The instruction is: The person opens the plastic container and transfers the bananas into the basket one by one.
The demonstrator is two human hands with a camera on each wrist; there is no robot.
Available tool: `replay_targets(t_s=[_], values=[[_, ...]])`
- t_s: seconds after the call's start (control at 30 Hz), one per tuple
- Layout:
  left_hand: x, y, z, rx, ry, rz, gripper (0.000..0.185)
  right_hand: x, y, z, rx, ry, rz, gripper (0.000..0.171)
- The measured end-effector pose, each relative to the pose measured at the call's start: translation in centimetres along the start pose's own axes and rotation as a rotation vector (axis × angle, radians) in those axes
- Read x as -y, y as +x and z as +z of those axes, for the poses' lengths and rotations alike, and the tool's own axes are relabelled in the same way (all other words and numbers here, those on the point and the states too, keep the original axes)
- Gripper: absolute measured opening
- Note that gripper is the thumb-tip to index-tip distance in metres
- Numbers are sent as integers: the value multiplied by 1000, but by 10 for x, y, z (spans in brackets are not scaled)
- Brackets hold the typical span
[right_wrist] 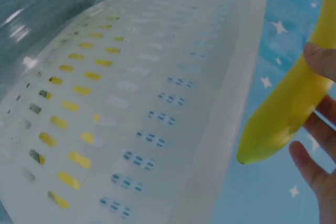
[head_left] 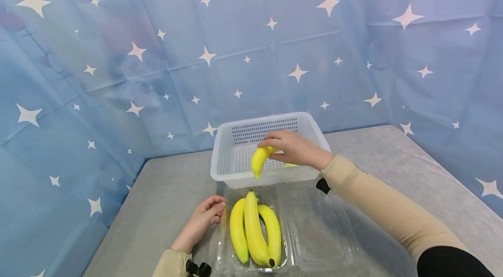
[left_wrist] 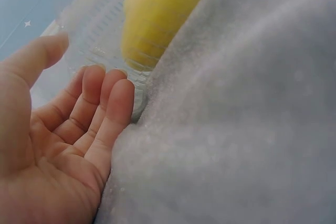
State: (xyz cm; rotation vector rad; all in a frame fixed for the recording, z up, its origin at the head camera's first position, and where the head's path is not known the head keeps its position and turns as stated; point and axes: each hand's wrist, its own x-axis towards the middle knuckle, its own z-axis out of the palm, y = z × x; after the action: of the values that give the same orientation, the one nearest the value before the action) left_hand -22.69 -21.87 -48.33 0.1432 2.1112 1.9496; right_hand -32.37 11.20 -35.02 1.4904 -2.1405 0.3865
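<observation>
My right hand [head_left: 292, 148] holds a yellow banana [head_left: 260, 159] over the front rim of a white perforated basket [head_left: 235, 144]. In the right wrist view the banana [right_wrist: 286, 114] lies in my fingers [right_wrist: 315, 174] beside the basket wall [right_wrist: 157, 103]. Three more bananas [head_left: 255, 233] lie side by side in the left half of an open clear plastic clamshell [head_left: 314, 229]. My left hand [head_left: 204, 220] rests on the table with loosely curled fingers touching the clamshell's left edge [left_wrist: 105, 51]; a banana [left_wrist: 152, 14] shows through the plastic.
A grey table [head_left: 393, 168] carries everything. Something yellow [head_left: 291, 165] lies in the basket under my right hand. A blue star-patterned cloth [head_left: 157, 50] hangs behind and along both sides. A table edge runs down the left [head_left: 114, 224].
</observation>
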Motion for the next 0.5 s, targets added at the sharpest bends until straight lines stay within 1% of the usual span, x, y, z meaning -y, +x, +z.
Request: replay_targets(t_s=[0.27, 0.4, 0.5], values=[[1, -2, 1, 9, -12, -13, 34, -7, -2, 2, 52, 10, 79, 43], [1, -2, 1, 6, -10, -17, 35, -11, -4, 3, 82, 23, 142, 44], [0, -1, 1, 10, -11, -8, 35, -14, -5, 4, 112, 28, 194, 43]])
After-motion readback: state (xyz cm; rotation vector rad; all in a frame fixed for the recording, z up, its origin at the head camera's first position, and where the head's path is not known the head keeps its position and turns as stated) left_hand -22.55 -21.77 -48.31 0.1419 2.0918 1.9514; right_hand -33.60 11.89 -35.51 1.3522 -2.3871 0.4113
